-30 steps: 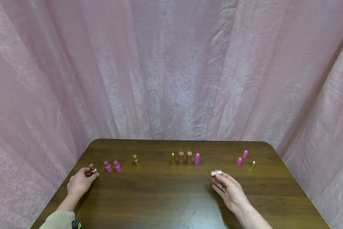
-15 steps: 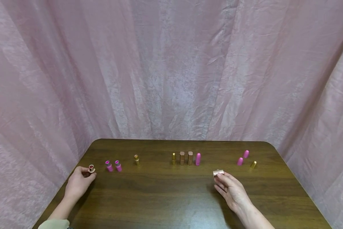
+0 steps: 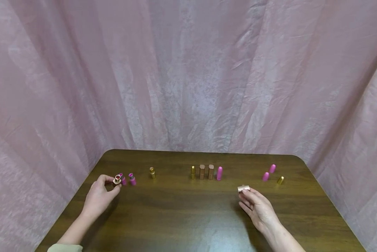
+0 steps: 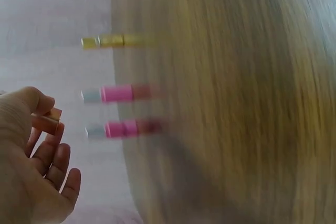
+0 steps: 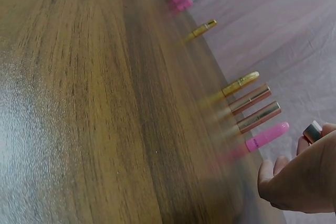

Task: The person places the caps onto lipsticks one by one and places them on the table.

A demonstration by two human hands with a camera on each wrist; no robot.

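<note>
In the head view my left hand (image 3: 97, 196) pinches a rose-gold lipstick base (image 3: 117, 180) between thumb and fingers, its uncapped end up and showing red inside. It overlaps one of two uncapped pink lipstick bases (image 3: 132, 179) standing at the left. The left wrist view shows the other fingers curled loosely below the rose-gold base (image 4: 46, 121). Over the right half of the table, my right hand (image 3: 261, 209) holds a rose-gold lipstick cap (image 3: 243, 188) by thumb and fingers, lying sideways. Part of this cap (image 5: 313, 131) also shows in the right wrist view.
An uncapped gold lipstick base (image 3: 152, 173) stands left of centre. Mid-table, a row holds a gold lipstick (image 3: 193, 172), two rose-gold lipsticks (image 3: 202, 172) and a pink lipstick (image 3: 219, 173). Two pink caps (image 3: 265, 176) and a gold cap (image 3: 280, 180) stand at right. Pink curtains surround the table.
My left hand has moved right with the rose-gold lipstick base, from the table's left edge to the pink bases. The right hand keeps holding its cap almost in place.
</note>
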